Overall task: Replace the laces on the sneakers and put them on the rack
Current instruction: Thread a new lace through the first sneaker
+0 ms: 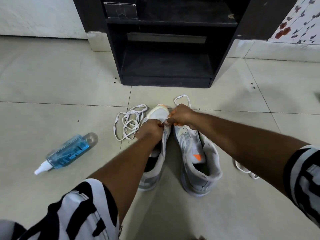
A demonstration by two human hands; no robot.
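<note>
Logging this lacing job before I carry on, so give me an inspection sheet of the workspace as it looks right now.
Surface: pale tiled floor.
Job's things: two grey sneakers side by side; loose white lace left of them; black rack behind, shelves holding no shoes.
Clutter: blue spray bottle lying on its side.
Grippers: left hand and right hand pinching a lace at the left sneaker's toe end.
Cables: nothing seen.
Surroundings: white wall, floral cloth.

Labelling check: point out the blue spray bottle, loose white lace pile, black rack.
Clear blue-liquid spray bottle [69, 152]: head view, mid-body.
Loose white flat lace pile [129, 122]: head view, tangle centre.
Black wooden rack [166, 66]: head view, lower shelf.
</note>
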